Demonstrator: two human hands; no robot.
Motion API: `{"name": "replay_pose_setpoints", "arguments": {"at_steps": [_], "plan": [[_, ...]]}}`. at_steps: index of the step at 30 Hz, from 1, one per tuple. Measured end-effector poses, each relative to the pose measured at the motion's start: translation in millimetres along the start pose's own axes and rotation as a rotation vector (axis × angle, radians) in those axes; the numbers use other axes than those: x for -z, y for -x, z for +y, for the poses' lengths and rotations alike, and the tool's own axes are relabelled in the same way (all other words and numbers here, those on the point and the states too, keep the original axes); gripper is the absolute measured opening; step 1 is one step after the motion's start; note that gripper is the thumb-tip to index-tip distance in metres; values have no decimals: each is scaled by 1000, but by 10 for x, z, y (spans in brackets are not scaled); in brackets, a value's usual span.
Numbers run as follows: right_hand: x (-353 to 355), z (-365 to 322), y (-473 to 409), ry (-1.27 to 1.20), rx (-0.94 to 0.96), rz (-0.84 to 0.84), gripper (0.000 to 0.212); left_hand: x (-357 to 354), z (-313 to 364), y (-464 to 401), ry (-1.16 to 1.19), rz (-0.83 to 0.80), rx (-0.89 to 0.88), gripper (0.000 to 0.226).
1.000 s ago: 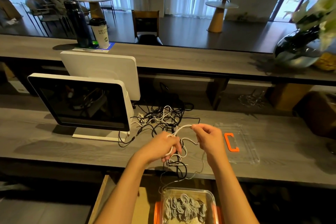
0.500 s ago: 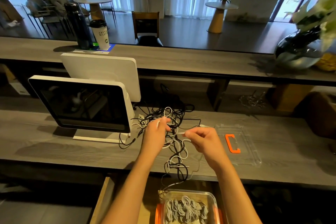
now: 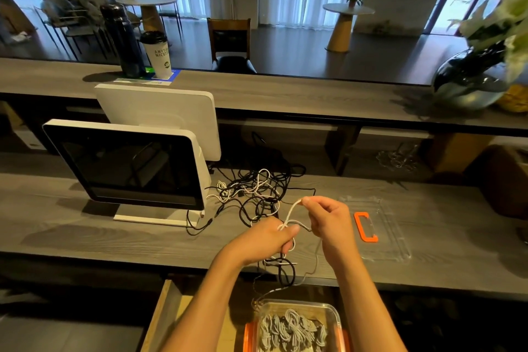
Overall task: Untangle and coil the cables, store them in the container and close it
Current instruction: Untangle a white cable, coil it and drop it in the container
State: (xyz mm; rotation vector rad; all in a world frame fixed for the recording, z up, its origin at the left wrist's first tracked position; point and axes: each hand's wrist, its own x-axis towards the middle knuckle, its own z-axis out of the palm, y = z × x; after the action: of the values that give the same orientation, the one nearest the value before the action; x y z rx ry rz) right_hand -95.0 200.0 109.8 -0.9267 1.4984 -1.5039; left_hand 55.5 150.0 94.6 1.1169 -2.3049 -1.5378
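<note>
Head view: left hand point(image 3: 267, 240) grips a white cable point(image 3: 291, 216), fingers curled. Right hand point(image 3: 328, 220) pinches its raised end between thumb and fingertips.

Cable tangle point(image 3: 257, 188) between monitor point(image 3: 128, 163) and lid point(image 3: 380, 228) — container point(image 3: 334, 311) below.

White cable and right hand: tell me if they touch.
Touching. The head view shows the right hand pinching the white cable at its fingertips, the cable running down to the left hand.

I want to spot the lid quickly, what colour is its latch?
Orange latch, on the clear lid, seen in the head view.
</note>
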Motion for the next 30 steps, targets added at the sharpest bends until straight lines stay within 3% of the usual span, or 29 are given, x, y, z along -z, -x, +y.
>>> {"name": "replay_pose_setpoints", "arguments": {"at_steps": [4,8,12,14,16,19,21,23,26,30], "plan": [[49,35,-25,38,-55,-49,18,89,25,62,326,77,-1,51],[18,83,-26,96,-94,-101,17,151,69,49,632,367,7,48],[36,74,-19,142,-98,-156,17,239,108,31,1374,588,-140,47],[72,81,-12,172,-88,-208,14,370,114,74,1569,706,-189,45],[108,91,-4,189,-76,-275,9,452,86,104,1444,857,-140,43],[113,74,7,221,-24,-377,12,431,31,111,965,1042,-54,44],[85,20,18,234,34,-431,14,378,-5,91,661,1062,-39,43],[52,-29,27,245,91,-456,15,348,-20,58,338,992,13,42],[-2,-60,39,245,163,-433,15,279,-9,-5,1,728,85,40],[-47,-57,31,257,196,-354,16,115,18,-51,-106,415,134,52]]}}
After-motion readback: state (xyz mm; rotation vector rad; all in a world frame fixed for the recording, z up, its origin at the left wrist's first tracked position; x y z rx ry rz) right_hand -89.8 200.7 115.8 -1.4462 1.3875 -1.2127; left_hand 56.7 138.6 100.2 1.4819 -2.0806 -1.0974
